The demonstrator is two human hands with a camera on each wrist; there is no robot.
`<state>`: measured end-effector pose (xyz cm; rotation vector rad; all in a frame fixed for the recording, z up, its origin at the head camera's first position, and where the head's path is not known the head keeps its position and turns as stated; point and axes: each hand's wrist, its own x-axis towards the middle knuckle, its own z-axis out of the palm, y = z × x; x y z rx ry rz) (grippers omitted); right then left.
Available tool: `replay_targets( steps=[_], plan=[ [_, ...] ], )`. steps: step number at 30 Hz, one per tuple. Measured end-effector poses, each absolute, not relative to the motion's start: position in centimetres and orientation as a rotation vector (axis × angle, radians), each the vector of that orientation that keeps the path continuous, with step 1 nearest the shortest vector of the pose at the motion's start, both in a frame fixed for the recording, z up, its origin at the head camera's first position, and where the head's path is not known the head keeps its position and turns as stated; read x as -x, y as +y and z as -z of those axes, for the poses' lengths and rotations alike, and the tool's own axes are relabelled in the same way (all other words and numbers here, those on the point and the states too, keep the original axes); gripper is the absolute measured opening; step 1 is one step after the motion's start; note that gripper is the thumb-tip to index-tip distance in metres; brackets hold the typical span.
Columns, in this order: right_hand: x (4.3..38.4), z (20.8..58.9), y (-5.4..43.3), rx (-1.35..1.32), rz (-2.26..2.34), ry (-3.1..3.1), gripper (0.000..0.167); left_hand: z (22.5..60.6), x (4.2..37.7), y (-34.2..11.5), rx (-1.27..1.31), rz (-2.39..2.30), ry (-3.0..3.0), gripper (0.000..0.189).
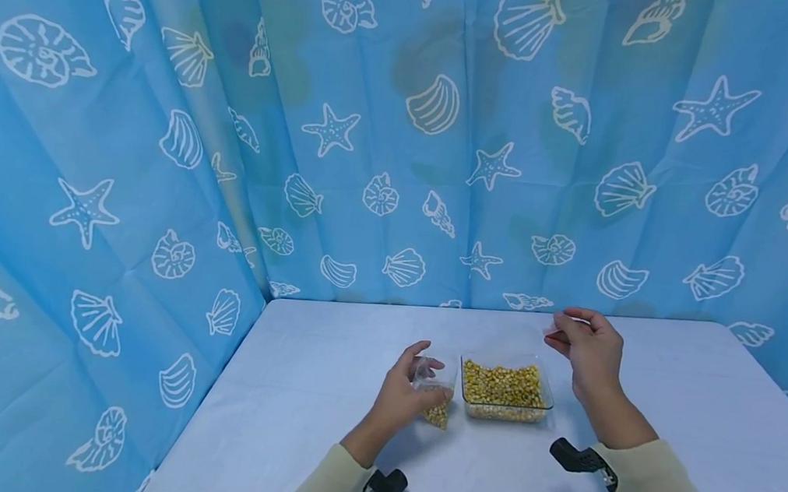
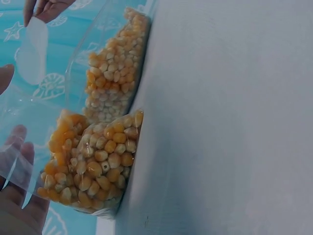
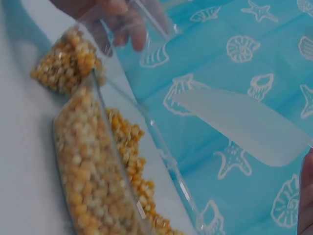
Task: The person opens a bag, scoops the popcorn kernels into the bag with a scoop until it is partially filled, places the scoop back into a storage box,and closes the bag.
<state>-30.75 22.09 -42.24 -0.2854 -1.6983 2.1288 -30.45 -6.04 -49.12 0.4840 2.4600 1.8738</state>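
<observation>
My left hand point(image 1: 398, 395) is around a clear plastic bag point(image 2: 100, 164), thumb on one side and fingers on the other. Corn kernels fill the bag's lower part, and its bottom sits at the white tabletop. Just right of it stands a rectangular glass container point(image 1: 507, 414) holding many yellow corn kernels point(image 1: 500, 382). Beyond the container's right back corner, my right hand point(image 1: 595, 357) is raised and pinches one end of a thin, translucent white scoop-like piece point(image 3: 247, 122). No kernels show on that piece, which hangs above and apart from the container.
A white-covered table point(image 1: 269, 391) lies under everything. Blue curtains point(image 1: 373, 158) with white shell and starfish prints hang behind it and along its left side. Dark camera mounts point(image 1: 576, 456) sit at both wrists.
</observation>
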Motion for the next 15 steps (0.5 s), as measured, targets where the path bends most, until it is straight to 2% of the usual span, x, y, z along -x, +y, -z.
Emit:
replay_targets(
  steps=[8, 15],
  plan=[
    [30.8, 43.6, 23.7, 0.351, -2.095, -1.752, 0.029, 49.3, 30.4, -5.8, -0.468, -1.822, 2.509, 0.071],
    [30.9, 44.5, 24.4, 0.352, -2.066, -1.749, 0.019, 49.7, 30.4, -5.7, -0.513, -1.805, 2.526, 0.07]
  ],
)
